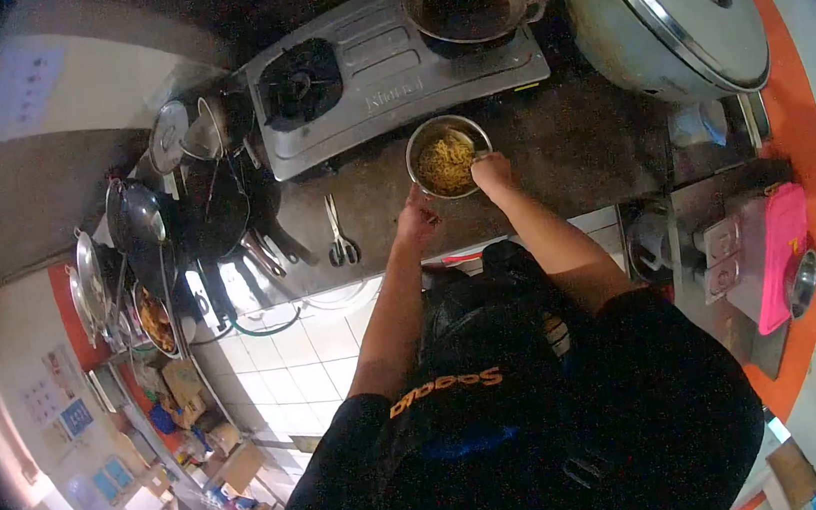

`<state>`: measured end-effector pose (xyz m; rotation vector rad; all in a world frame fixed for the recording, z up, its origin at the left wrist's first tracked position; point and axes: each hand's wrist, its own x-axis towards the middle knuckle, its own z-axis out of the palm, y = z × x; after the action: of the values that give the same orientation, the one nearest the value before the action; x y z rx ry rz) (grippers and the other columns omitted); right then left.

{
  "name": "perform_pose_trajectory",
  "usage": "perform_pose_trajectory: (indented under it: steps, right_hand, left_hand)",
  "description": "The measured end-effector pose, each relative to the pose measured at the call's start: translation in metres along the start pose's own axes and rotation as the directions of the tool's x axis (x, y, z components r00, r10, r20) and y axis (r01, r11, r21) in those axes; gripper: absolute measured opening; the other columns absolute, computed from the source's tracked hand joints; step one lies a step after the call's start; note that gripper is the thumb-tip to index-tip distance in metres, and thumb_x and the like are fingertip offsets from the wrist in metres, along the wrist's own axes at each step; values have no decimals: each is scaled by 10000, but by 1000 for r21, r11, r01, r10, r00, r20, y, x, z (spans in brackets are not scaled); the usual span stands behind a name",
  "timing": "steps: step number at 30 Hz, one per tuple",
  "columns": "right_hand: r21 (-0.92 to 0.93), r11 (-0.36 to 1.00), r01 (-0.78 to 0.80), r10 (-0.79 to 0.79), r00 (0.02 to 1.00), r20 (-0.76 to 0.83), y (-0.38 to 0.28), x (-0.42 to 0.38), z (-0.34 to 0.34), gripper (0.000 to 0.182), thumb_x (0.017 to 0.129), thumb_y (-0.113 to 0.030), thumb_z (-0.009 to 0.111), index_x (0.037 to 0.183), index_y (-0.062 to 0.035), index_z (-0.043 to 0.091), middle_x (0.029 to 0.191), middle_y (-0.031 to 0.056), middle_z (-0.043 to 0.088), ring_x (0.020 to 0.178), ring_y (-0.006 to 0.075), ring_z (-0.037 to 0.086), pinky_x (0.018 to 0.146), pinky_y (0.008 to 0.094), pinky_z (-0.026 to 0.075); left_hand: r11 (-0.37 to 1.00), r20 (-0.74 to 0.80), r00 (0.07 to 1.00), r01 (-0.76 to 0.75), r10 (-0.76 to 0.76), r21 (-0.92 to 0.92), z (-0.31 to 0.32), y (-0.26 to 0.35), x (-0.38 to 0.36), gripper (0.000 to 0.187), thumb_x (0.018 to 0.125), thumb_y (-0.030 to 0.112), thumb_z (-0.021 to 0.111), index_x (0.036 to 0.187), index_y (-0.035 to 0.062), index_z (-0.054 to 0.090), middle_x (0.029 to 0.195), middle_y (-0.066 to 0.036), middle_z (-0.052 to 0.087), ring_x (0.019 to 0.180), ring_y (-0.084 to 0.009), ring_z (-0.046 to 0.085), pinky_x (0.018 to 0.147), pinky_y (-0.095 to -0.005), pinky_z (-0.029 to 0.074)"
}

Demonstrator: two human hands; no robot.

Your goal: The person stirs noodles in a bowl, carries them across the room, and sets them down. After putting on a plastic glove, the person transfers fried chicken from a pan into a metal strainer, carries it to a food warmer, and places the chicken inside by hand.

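Note:
A round metal bowl [410, 144] stands on the dark counter, with yellow noodle-like food [446, 160] inside. My left hand [416, 220] is closed at the bowl's near left rim, its fingertips against the metal. Over the right side of the rim, my right hand [492, 173] is curled into a grip. What it grips is mostly hidden by the fingers; a pale piece shows in the food beside it. A pair of scissors [339, 238] lies on the counter to the left of the bowl, handles toward me.
Behind the bowl is a two-burner gas stove [378, 82], with a two-handled pan [408, 3] of dark liquid on its right burner. A large lidded pot [616, 50] stands at the right. Dark woks [138, 225] and other cookware crowd the left. A pink item [781, 258] hangs at right.

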<state>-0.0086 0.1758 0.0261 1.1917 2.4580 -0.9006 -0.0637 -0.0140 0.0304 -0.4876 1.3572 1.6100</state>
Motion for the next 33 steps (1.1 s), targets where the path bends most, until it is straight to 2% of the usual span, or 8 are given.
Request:
perform_pose_trajectory:
  steps: [6, 8, 13, 15, 20, 22, 27, 33]
  right_hand:
    - [499, 846, -188, 16, 945, 328, 1, -13, -29, 286, 819, -232, 538, 973, -9, 630, 911, 188, 621, 745, 356, 602, 719, 427, 486]
    - [119, 970, 212, -240, 917, 318, 9, -31, -36, 319, 798, -228, 560, 1027, -12, 611, 964, 200, 613, 823, 359, 602, 764, 422, 473]
    - [122, 990, 74, -79, 996, 31, 0, -50, -49, 314, 805, -233, 546, 976, 26, 597, 922, 184, 613, 847, 343, 594, 744, 438, 474]
    - [81, 987, 140, -145, 987, 68, -20, -59, -68, 261, 801, -207, 560, 929, 15, 610, 868, 174, 611, 826, 338, 595, 725, 441, 478]
    - [-87, 883, 460, -463, 886, -16, -19, -16, -60, 200, 786, -163, 565, 908, -16, 623, 849, 162, 604, 801, 325, 598, 686, 449, 486]
    - [-204, 949, 239, -202, 962, 184, -18, -5, -61, 208, 779, -149, 565, 927, -16, 624, 892, 163, 609, 823, 321, 603, 690, 442, 489]
    - [-223, 974, 49, 6, 970, 242, -28, -23, -73, 229, 777, -143, 561, 958, -21, 629, 963, 188, 610, 879, 326, 602, 718, 421, 494]
    - [-288, 903, 318, -274, 944, 183, -22, -29, -66, 232, 796, -156, 548, 958, -9, 626, 923, 203, 617, 876, 327, 602, 722, 411, 491]
  left_hand:
    - [1000, 27, 999, -16, 16, -14, -1, 1, 4, 448, 882, 301, 477, 1309, 197, 388, 894, -43, 441, 625, -152, 405, 591, -329, 381]
    - [999, -21, 1000, 10, -11, -35, 3, 4, 1, 408, 877, 353, 485, 1230, 152, 443, 835, -37, 432, 623, -153, 410, 591, -330, 384]
    - [998, 112, 992, 55, -54, -6, -17, -4, 25, 450, 912, 341, 435, 1330, 203, 342, 871, -23, 498, 660, -161, 452, 622, -343, 426]
    - [998, -54, 999, 0, -3, -57, 2, 0, 2, 441, 853, 473, 509, 933, 39, 521, 613, -27, 394, 593, -164, 424, 579, -343, 396]
    - [999, -34, 998, 42, -43, -35, -8, -4, 19, 439, 834, 481, 535, 931, 53, 516, 590, -42, 416, 564, -170, 421, 589, -345, 389]
    - [998, -35, 998, 52, -54, -42, -10, -6, 14, 435, 829, 485, 540, 938, 64, 515, 579, -41, 414, 561, -171, 419, 596, -346, 388]
    - [994, -13, 1000, -22, 21, -107, -7, -13, 15, 498, 866, 416, 503, 1291, 180, 396, 979, -80, 488, 632, -162, 406, 617, -333, 394]
    - [995, 7, 1000, -2, 2, -99, -1, -6, 5, 519, 880, 144, 375, 1381, 233, 273, 1161, -83, 430, 640, -165, 403, 641, -347, 419]
